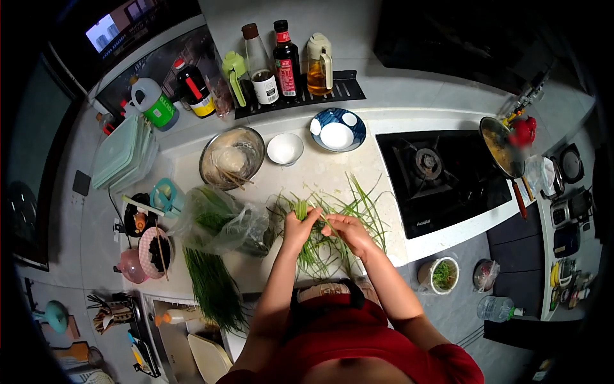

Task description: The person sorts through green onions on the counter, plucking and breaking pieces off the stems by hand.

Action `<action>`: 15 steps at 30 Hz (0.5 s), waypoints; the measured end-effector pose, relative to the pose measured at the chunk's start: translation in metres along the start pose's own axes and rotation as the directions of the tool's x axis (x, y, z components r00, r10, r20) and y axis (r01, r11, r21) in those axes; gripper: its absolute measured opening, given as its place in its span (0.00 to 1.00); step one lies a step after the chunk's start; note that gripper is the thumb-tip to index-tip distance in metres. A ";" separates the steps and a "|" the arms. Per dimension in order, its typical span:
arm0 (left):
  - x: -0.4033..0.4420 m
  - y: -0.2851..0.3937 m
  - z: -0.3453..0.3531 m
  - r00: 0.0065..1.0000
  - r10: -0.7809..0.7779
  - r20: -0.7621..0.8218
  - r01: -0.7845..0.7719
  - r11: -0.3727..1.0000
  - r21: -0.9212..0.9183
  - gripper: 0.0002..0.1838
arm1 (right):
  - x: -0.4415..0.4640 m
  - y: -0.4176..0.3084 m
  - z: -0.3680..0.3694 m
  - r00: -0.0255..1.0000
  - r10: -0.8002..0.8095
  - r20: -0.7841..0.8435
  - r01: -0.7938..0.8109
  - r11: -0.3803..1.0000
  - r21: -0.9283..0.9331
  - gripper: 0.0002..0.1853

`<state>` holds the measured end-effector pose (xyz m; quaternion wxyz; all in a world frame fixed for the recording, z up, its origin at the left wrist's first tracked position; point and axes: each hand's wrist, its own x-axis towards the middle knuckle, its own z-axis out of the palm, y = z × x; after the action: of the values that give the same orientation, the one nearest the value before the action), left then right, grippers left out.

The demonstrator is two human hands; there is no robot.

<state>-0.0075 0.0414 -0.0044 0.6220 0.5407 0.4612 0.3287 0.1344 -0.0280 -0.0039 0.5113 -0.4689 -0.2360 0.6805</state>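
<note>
My left hand [298,232] is closed around a small bunch of garlic chives [300,208], its ends poking up above the thumb. Close beside it, my right hand [348,233] has thumb and fingers pinched together on thin chive stalks between the two hands. Loose chives [364,210] lie scattered on the counter around and under both hands. To the left, a clear plastic bag [220,221] holds more greens, and a thick bunch of long chives [211,288] stretches below it toward the sink.
Behind the hands stand a metal bowl [216,142] with dough and chopsticks, a white bowl [285,149] and a blue patterned bowl [352,121]. A gas stove [441,221] with a pan [492,137] is at right. Near the floor, a bin [423,276] contains green scraps.
</note>
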 end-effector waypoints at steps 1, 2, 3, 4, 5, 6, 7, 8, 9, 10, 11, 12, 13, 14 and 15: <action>-0.001 0.001 0.002 0.994 -0.065 -0.083 0.058 0.994 -0.092 0.12 | 0.000 -0.001 0.001 1.000 0.018 -0.018 -0.018 1.000 0.026 0.15; -0.001 0.004 0.003 0.993 -0.042 -0.111 0.023 0.986 -0.166 0.13 | 0.000 0.000 -0.001 0.998 0.016 -0.064 -0.014 1.000 0.020 0.15; -0.002 0.009 -0.001 0.991 -0.095 -0.097 0.077 0.982 -0.171 0.13 | 0.003 0.002 -0.003 0.994 0.013 -0.108 -0.012 1.000 0.013 0.15; -0.002 0.011 -0.005 0.985 -0.148 -0.084 0.132 0.976 -0.175 0.13 | 0.005 0.005 -0.006 0.988 0.011 -0.152 -0.011 1.000 0.007 0.16; -0.002 0.011 -0.006 0.985 -0.141 -0.099 0.122 0.976 -0.180 0.13 | 0.008 0.009 -0.010 0.986 0.028 -0.164 -0.025 0.999 0.022 0.17; -0.002 0.011 -0.006 0.984 -0.134 -0.114 0.112 0.976 -0.185 0.13 | 0.007 0.008 -0.010 0.989 0.034 -0.144 -0.034 0.999 0.000 0.18; -0.002 0.010 -0.005 0.984 -0.128 -0.127 0.103 0.977 -0.189 0.13 | 0.006 0.005 -0.009 0.991 0.040 -0.126 -0.043 0.999 -0.022 0.18; -0.002 0.012 -0.005 0.980 -0.127 -0.152 0.098 0.978 -0.183 0.12 | 0.005 0.004 -0.009 0.993 0.046 -0.108 -0.051 0.998 -0.043 0.18; -0.002 0.015 -0.004 0.976 -0.125 -0.177 0.093 0.980 -0.178 0.12 | 0.007 0.007 -0.011 0.995 0.052 -0.083 -0.059 0.995 -0.082 0.16; -0.003 0.016 -0.004 0.971 -0.123 -0.203 0.088 0.981 -0.173 0.12 | 0.006 0.009 -0.014 0.996 0.036 -0.085 -0.046 0.991 -0.126 0.15; 0.001 0.007 -0.005 0.964 -0.094 -0.250 0.047 0.981 -0.187 0.13 | 0.006 0.011 -0.015 0.996 0.019 -0.085 -0.033 0.985 -0.169 0.14; 0.003 0.003 -0.007 0.956 -0.070 -0.285 0.014 0.981 -0.192 0.13 | 0.005 0.011 -0.016 0.996 0.002 -0.084 -0.020 0.977 -0.213 0.14; 0.004 0.001 -0.010 0.946 -0.045 -0.320 -0.019 0.981 -0.196 0.14 | 0.011 0.020 -0.024 0.990 -0.044 -0.133 0.012 0.972 -0.235 0.13; 0.004 -0.001 -0.011 0.934 -0.021 -0.356 -0.053 0.979 -0.198 0.14 | 0.017 0.033 -0.034 0.949 -0.210 -0.234 0.081 0.883 -0.462 0.13; 0.003 0.002 -0.012 0.927 -0.072 -0.368 -0.007 0.978 -0.209 0.15 | 0.019 0.040 -0.039 0.877 -0.387 -0.285 0.108 0.736 -0.668 0.13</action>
<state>-0.0177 0.0487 -0.0030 0.5809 0.3928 0.5436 0.4612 0.1490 -0.0315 -0.0607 0.4484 -0.7068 -0.4014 0.3717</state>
